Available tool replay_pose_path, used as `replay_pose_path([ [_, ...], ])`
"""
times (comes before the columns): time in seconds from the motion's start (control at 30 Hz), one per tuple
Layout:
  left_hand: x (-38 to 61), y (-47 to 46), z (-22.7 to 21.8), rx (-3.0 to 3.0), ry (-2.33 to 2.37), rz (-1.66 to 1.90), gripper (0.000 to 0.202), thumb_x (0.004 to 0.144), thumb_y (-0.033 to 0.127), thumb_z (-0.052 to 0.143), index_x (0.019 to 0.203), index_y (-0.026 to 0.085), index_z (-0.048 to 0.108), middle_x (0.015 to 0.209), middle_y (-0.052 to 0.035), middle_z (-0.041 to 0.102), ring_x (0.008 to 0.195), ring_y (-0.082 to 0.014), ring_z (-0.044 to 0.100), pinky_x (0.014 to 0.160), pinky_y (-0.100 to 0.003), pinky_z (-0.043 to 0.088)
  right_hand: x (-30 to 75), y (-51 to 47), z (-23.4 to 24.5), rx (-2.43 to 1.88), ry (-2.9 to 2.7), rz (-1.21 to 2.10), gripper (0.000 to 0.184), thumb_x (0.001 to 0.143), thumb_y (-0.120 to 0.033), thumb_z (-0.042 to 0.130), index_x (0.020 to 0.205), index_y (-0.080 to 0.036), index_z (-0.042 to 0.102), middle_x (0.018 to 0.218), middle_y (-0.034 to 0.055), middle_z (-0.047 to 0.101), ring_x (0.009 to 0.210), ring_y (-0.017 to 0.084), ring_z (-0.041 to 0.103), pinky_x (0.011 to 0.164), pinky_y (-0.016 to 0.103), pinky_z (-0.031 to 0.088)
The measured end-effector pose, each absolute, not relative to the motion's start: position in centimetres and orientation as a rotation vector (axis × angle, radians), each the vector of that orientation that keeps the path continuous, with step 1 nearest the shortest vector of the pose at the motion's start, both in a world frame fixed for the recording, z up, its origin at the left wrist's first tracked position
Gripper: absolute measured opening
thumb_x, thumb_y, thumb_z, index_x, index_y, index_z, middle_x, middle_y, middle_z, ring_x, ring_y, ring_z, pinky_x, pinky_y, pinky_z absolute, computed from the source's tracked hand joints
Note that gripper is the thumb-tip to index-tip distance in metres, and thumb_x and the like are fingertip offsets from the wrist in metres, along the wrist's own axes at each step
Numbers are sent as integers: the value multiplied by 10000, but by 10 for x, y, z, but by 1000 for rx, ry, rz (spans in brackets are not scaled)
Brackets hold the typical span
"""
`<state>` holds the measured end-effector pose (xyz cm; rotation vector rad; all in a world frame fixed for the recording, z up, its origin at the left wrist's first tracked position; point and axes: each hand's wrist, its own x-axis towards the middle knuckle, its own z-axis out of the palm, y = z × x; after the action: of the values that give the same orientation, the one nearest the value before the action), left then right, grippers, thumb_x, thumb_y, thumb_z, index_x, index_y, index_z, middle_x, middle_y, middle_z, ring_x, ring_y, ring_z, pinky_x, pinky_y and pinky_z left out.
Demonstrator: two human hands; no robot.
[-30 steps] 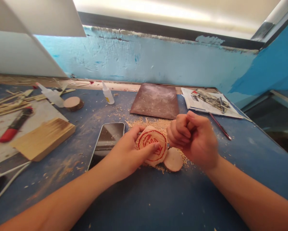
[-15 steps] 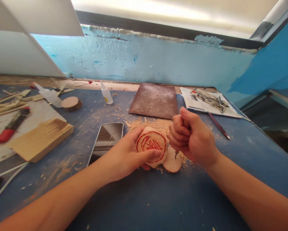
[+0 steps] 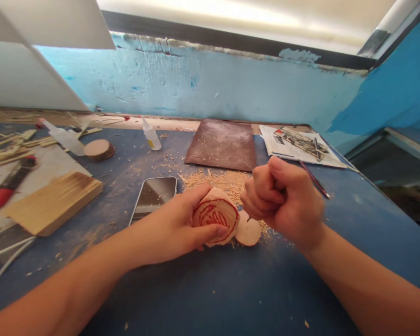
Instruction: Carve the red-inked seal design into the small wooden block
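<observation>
My left hand is closed around a round wood slice, its thumb across the face. That face is tilted up toward me and bears a red ring with red marks inside. To its right, my right hand is a fist around a thin carving tool, with the thumb on top. Only the tool's slim dark metal tip shows below the fingers; its handle is hidden. Just under the tip, a second pale wood disc lies on the blue table among wood shavings.
Beside my left wrist lies a phone. Farther left are a wood block, a red-and-black cutter, a bark-edged slice and glue bottles. Behind are brown sandpaper, a paper and a pencil.
The wood slice in my left hand has tipped, so its upper side edge shows more. My right fist has turned slightly, and less of the tool's tip shows. The view has shifted slightly.
</observation>
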<state>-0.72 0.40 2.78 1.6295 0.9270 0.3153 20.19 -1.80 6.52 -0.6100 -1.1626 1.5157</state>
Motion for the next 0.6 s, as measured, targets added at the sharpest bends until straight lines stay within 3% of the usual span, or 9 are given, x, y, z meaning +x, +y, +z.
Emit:
replay_pose_path([
  [0.17, -14, 10, 32, 1825, 839, 299, 276, 916, 419, 724, 1080, 236, 599, 989, -10, 729, 879, -231, 718, 728, -305, 570, 210, -18, 76, -548, -1187, 1529, 543, 987, -409, 484, 535, -201, 266, 480, -58, 188, 420, 81, 174, 413, 259, 203],
  [0.47, -11, 7, 34, 1822, 822, 253, 246, 894, 396, 771, 1015, 247, 616, 863, 47, 681, 742, -155, 651, 607, -231, 504, 213, -10, 72, -480, -1290, 1673, 605, 1000, -557, 430, 545, -203, 245, 484, -53, 195, 415, 86, 193, 412, 271, 205],
  [0.6, -10, 8, 33, 1652, 763, 192, 237, 910, 377, 757, 1028, 259, 589, 859, 52, 687, 727, -151, 647, 565, -215, 496, 215, -16, 94, -513, -1269, 1593, 590, 1024, -442, 419, 536, -208, 185, 475, -57, 138, 409, 90, 156, 406, 282, 197],
])
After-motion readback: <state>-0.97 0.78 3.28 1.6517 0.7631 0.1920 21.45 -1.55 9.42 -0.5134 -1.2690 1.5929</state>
